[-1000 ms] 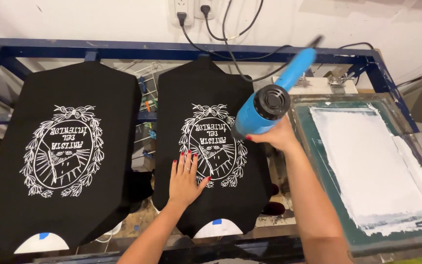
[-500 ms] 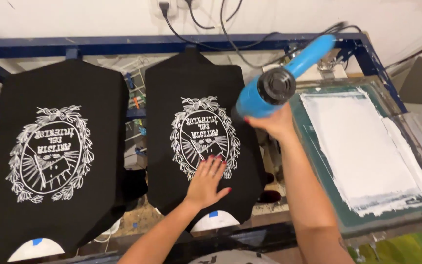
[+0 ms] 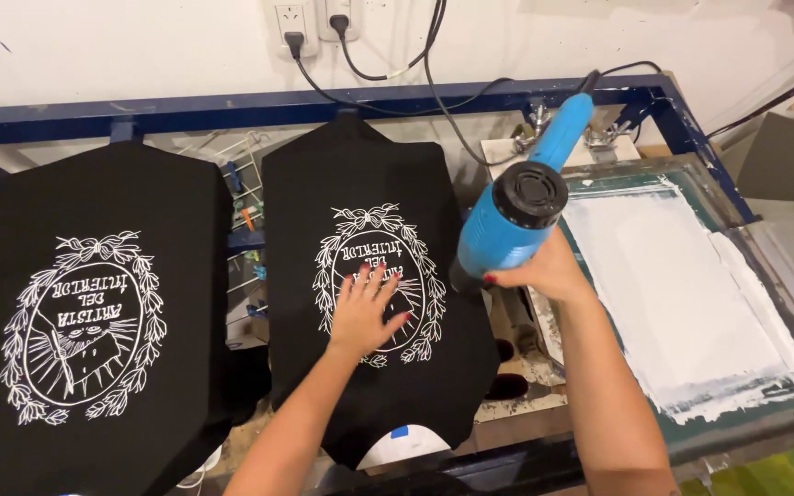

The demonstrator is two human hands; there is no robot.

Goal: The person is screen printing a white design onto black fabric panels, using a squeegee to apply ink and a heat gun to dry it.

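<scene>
Two black shirts lie stretched on printing boards, each with a white oval wreath print. My left hand rests flat, fingers spread, on the print of the middle shirt. My right hand grips a blue heat gun, whose nozzle points down at the right edge of that shirt. The gun's black cord runs up to a wall socket. The other printed shirt lies to the left, untouched.
A printing screen smeared with white ink lies flat at the right. A blue metal frame runs along the back by the white wall. Clamps sit behind the heat gun. Small tools show between the two boards.
My left hand has slid up from the lower part of the shirt onto the print. The heat gun has stayed over the shirt's right edge while the view shifted.
</scene>
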